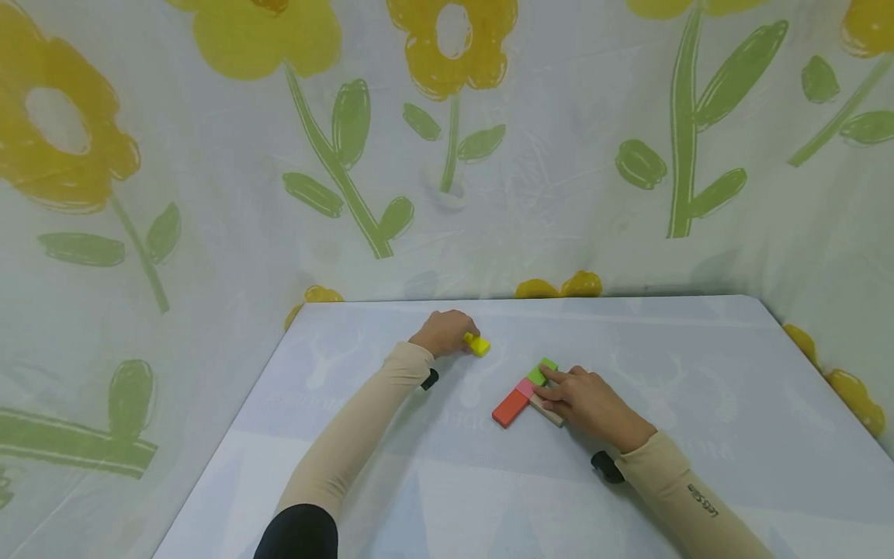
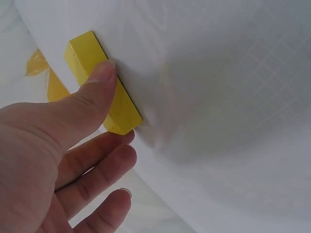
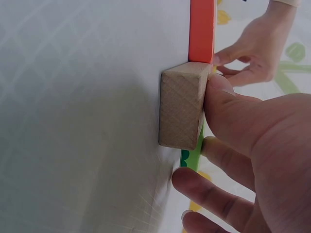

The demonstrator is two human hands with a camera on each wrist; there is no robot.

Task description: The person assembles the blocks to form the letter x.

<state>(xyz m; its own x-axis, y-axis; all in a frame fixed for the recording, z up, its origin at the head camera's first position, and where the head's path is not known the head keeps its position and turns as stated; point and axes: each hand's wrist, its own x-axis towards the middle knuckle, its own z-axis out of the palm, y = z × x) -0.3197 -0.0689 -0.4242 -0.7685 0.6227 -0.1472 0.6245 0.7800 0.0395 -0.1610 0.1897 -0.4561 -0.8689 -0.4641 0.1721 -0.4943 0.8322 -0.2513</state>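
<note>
In the head view, my left hand [image 1: 445, 332] is over the far part of the table, pinching a yellow block [image 1: 478, 344]. The left wrist view shows the thumb lying across this yellow block [image 2: 124, 109], fingertips at its lower end. Right of it, several small blocks lie joined on the table: red [image 1: 511, 407], pink [image 1: 526, 387], green [image 1: 542, 372] and a bare wooden one [image 1: 547, 411] branching off. My right hand [image 1: 590, 404] rests on these with fingers spread. Its thumb touches the wooden block [image 3: 182, 107] in the right wrist view, and a finger meets the green block [image 3: 192, 158].
The blocks lie on a pale table [image 1: 447, 481] with faint printed patterns. Beyond its far edge hangs a whitish curtain [image 1: 545, 171] printed with yellow flowers and green leaves, which also runs along the left and right sides.
</note>
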